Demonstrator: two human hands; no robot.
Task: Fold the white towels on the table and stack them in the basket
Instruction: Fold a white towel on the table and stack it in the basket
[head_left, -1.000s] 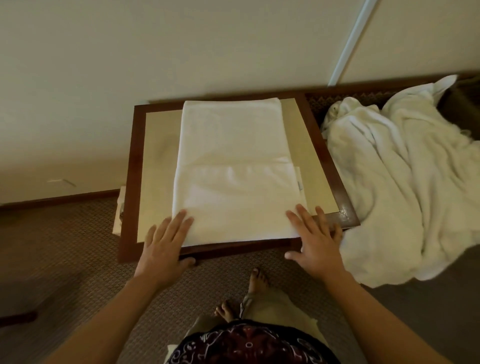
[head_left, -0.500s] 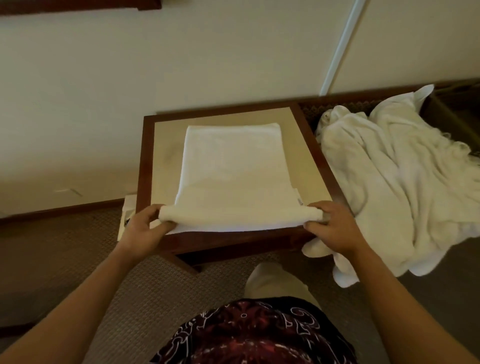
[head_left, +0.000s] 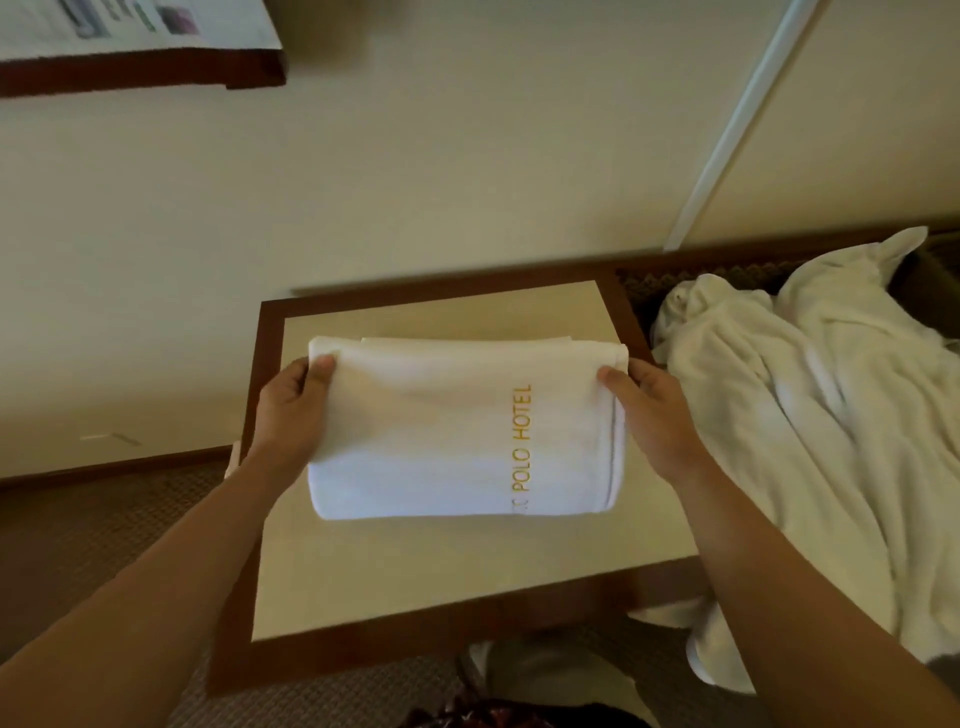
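Note:
A white towel (head_left: 441, 441) with gold "POLO HOTEL" lettering lies folded over on the small wooden table (head_left: 457, 577), its near half laid on the far half. My left hand (head_left: 293, 410) grips the towel's far left corner, thumb on top. My right hand (head_left: 649, 410) grips the far right corner in the same way. To the right of the table, a heap of unfolded white towels (head_left: 810, 415) is draped in a pile. No basket is in view.
A cream wall stands right behind the table, with a framed picture (head_left: 135, 47) at top left. The floor is brown carpet (head_left: 104, 519). My legs and feet show below the table's near edge.
Both hands lifted the towel's near edge and carried it to the far edge, which folded the towel in half. The lettered side now faces up.

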